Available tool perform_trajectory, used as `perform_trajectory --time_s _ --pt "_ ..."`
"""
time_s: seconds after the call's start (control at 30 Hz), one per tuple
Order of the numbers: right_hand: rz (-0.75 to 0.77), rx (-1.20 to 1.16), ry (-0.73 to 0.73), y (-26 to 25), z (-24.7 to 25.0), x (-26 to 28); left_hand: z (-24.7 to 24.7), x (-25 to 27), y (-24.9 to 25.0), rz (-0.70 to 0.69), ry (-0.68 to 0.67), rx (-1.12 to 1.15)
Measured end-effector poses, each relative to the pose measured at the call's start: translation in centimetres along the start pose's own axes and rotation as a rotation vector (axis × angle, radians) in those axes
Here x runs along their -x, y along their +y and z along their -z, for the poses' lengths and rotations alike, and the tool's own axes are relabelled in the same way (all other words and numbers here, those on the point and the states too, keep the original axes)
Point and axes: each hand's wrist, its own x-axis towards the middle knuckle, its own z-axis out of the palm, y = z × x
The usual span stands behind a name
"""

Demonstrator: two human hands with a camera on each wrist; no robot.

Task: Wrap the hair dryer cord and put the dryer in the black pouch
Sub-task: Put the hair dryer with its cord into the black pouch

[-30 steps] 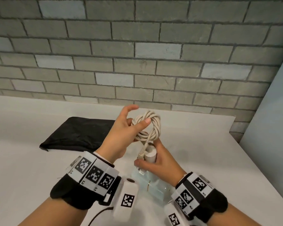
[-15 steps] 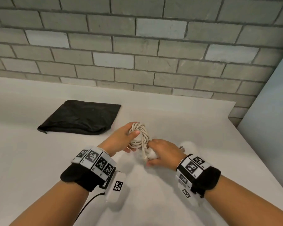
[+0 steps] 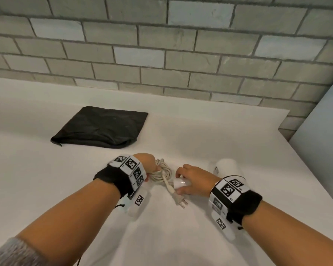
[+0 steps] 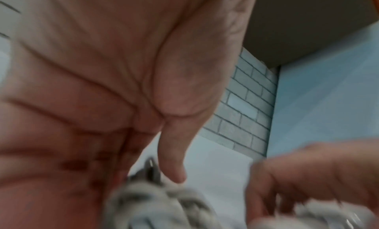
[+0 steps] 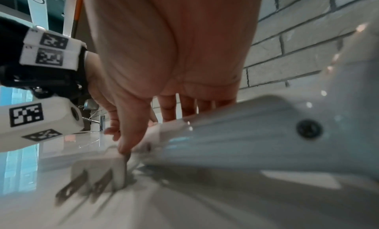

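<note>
The white hair dryer [image 3: 227, 167] lies on the white table [image 3: 46, 189], handle towards me. My right hand [image 3: 183, 181] arches over the handle, thumb on the near side and fingers on the far side, gripping it; the right wrist view shows this grip on the dryer [image 5: 266, 135]. The cream cord [image 3: 161, 172] is wound in a coil just left of the handle, and my left hand [image 3: 152, 169] holds it, fingers mostly hidden by the wristband. The coiled cord [image 4: 156, 205] is blurred below the thumb. The plug [image 3: 181, 201] lies loose towards me. The black pouch [image 3: 100, 127] lies flat at back left.
A grey brick wall [image 3: 161, 54] runs along the table's far edge. A pale blue panel [image 3: 319, 141] stands at the right, past the table's right edge. Both wrists carry black bands with marker tags and white camera pods.
Both hands have come down from mid-air to the table. The dryer, held upright a second ago, now lies on the surface with the coil beside it and the plug resting on the table.
</note>
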Motion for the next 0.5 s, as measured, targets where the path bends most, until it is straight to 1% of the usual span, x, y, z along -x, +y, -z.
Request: perform_trajectory --time_s 0.03,0.07,0.13,0.17,0.2,0.23,0.3,0.37,0.43,0.5 --pt "-0.006 -0.007 -0.013 0.0 0.1 0.0 0.6 -0.2 -0.4 0.017 0.010 -0.024" --pt "-0.013 -0.017 -0.020 0.0 0.3 0.1 1.3 -0.6 -0.9 0.031 0.064 -0.064" --pt "-0.025 -0.032 -0.017 -0.1 1.0 0.4 2.8 -2.0 -2.9 0.067 0.271 -0.102" --pt "-0.028 -0.033 -0.012 -0.2 1.4 0.4 3.4 -2.6 -4.2 0.107 0.358 -0.094" --pt "-0.028 -0.033 -0.008 -0.4 1.8 0.4 3.8 -3.3 -5.7 0.148 0.422 -0.090" --pt "-0.025 -0.029 -0.004 -0.6 2.2 0.3 4.1 -3.8 -7.1 0.190 0.451 -0.087" --pt "-0.009 -0.016 0.013 -0.9 3.2 0.1 4.1 -4.5 -9.4 0.242 0.407 -0.107" --pt "0.007 -0.010 0.031 -1.2 4.1 -0.4 4.2 -5.1 -10.6 0.233 0.311 -0.150" --pt "0.019 -0.010 0.043 -1.6 5.1 -1.0 4.6 -5.4 -10.5 0.216 0.268 -0.179" --pt "0.028 0.000 0.050 -1.9 5.9 -1.7 5.0 -5.4 -9.9 0.133 0.254 -0.200"
